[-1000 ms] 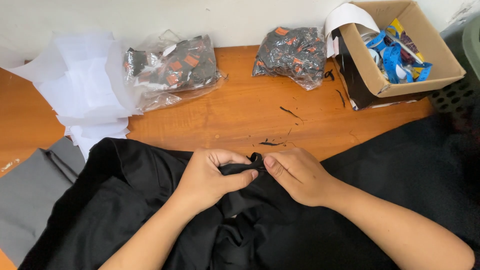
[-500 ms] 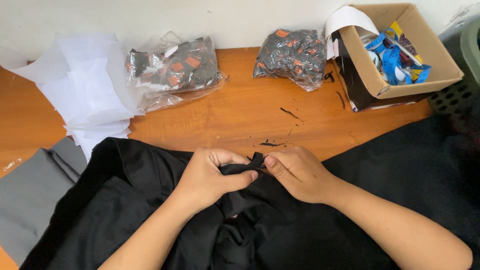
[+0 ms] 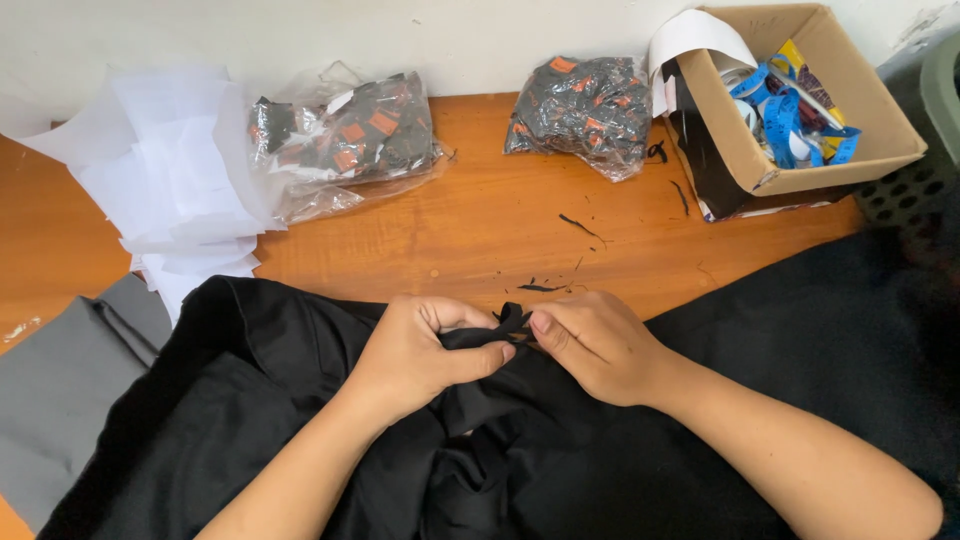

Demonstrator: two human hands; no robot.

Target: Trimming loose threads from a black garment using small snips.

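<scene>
A small fold of the black cloth garment (image 3: 560, 440), spread on the orange wooden bench (image 3: 470, 230), is pinched by the closed fingers of the left hand (image 3: 420, 350) and right hand (image 3: 590, 345).

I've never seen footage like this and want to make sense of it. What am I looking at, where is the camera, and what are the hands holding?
No machine here: a person works with two bare hands. The one camera sits on the person's head and looks down at a wooden table. The left hand and right hand both pinch a small fold of black cloth that spreads over the near edge. Behind lie white paper sheets, two clear bags of small black and orange pieces, a cardboard box with blue tapes inside, and loose thread scraps. A grey cloth lies at the left.
</scene>
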